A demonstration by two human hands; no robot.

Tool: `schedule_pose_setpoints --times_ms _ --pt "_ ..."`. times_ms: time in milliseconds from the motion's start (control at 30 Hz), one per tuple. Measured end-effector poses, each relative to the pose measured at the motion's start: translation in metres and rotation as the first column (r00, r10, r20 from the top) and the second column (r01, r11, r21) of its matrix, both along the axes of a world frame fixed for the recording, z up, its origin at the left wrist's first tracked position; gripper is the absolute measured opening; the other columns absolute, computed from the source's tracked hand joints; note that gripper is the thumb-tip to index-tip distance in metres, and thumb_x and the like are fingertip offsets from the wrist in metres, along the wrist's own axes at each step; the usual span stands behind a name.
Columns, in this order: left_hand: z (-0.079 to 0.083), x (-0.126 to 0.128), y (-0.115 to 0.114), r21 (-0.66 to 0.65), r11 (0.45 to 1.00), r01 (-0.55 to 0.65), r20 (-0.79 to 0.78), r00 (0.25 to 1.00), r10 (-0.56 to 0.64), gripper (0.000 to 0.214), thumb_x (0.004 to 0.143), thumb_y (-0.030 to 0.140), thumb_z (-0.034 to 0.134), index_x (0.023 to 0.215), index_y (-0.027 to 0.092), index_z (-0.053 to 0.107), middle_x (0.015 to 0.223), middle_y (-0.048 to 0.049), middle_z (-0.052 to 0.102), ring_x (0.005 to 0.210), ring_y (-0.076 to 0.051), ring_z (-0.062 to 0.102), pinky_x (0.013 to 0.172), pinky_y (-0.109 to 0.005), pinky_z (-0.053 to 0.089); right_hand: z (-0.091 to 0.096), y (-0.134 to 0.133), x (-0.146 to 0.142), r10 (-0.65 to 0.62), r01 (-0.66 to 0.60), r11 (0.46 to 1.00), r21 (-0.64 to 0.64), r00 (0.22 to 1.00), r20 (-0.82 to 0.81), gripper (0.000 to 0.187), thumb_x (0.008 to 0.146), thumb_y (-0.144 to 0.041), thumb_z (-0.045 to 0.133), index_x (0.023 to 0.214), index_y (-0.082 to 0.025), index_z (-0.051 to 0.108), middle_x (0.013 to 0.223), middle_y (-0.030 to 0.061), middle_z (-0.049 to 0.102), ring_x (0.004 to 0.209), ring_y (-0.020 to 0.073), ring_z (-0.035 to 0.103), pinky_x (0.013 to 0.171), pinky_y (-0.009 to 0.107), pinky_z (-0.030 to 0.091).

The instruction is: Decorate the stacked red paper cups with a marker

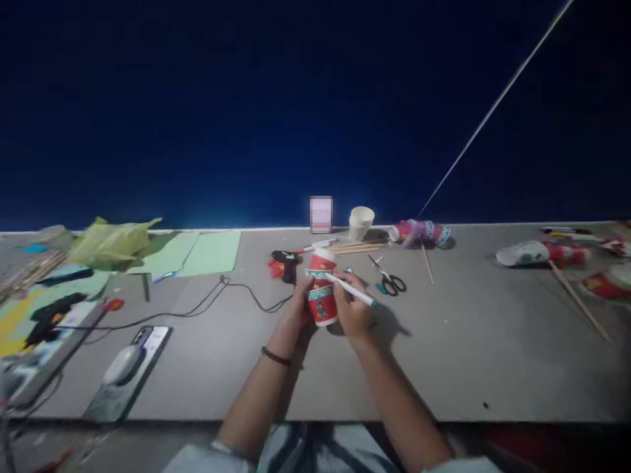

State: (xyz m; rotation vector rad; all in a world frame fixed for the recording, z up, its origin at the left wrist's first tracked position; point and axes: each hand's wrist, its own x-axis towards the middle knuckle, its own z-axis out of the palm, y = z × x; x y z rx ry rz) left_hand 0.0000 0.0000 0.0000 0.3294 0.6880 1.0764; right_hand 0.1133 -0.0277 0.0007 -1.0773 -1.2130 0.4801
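Above the middle of the table I hold a column of red paper cups (323,307) with teal and white patterned bands. My left hand (300,301) is closed around its left side. In my right hand (353,312) is a white marker (352,290) with a green end, its tip at the upper cup. The fingers of that hand also rest against the right side of the cups. Just behind the cups lies a black glue gun (286,264), with its cord running left. Black-handled scissors (393,284) lie to the right of my right hand.
Stacked white paper cups (361,222) stand by the back wall near wooden sticks (357,247). Decorated cup columns lie at right, one of them purple and red (424,232). Green paper (210,253), a yellow plastic bag (113,243), a phone (152,348) and a power strip (69,341) are at left.
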Motion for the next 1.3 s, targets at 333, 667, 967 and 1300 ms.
schedule_pose_setpoints --times_ms 333,667,967,1300 --pt "-0.007 -0.0017 0.0 0.054 0.998 -0.037 0.012 0.999 0.037 0.027 0.079 0.031 0.068 0.095 0.009 0.069 0.088 -0.0107 0.075 0.078 -0.022 0.071 0.081 -0.031 0.053 0.0023 -0.0001 -0.0015 0.032 -0.037 0.997 -0.062 0.996 -0.078 0.014 0.088 -0.029 0.057 0.095 -0.02 0.066 0.101 0.0075 0.073 0.098 0.021 0.069 0.09 0.035 0.055" --pt "-0.0096 -0.0036 0.0 0.05 0.998 -0.025 0.014 1.0 0.024 0.028 0.081 0.032 0.067 0.098 0.01 0.068 0.089 -0.0104 0.075 0.079 -0.022 0.072 0.084 -0.033 0.053 0.0035 -0.0004 -0.001 0.031 -0.036 0.998 -0.06 0.996 -0.083 0.014 0.088 -0.029 0.057 0.094 -0.02 0.066 0.103 0.0082 0.073 0.099 0.0216 0.069 0.091 0.037 0.055" --pt "-0.0093 -0.0021 0.0006 0.041 0.998 -0.046 0.029 0.999 0.045 0.028 0.08 0.031 0.067 0.097 0.009 0.068 0.089 -0.0116 0.075 0.078 -0.022 0.071 0.081 -0.032 0.053 0.0024 -0.0003 -0.0004 0.06 -0.066 0.996 -0.057 0.992 -0.109 0.011 0.088 -0.027 0.058 0.092 -0.021 0.065 0.104 0.0081 0.073 0.101 0.0216 0.069 0.091 0.037 0.055" --pt "-0.0078 -0.0025 -0.0014 0.07 0.998 0.006 0.072 0.997 -0.011 0.032 0.081 0.033 0.067 0.101 0.009 0.069 0.094 -0.0126 0.075 0.09 -0.026 0.072 0.089 -0.035 0.052 0.0042 -0.0008 -0.0018 0.033 -0.041 0.997 -0.072 0.993 -0.116 0.015 0.088 -0.03 0.056 0.096 -0.021 0.065 0.104 0.0082 0.073 0.099 0.0213 0.069 0.089 0.036 0.056"
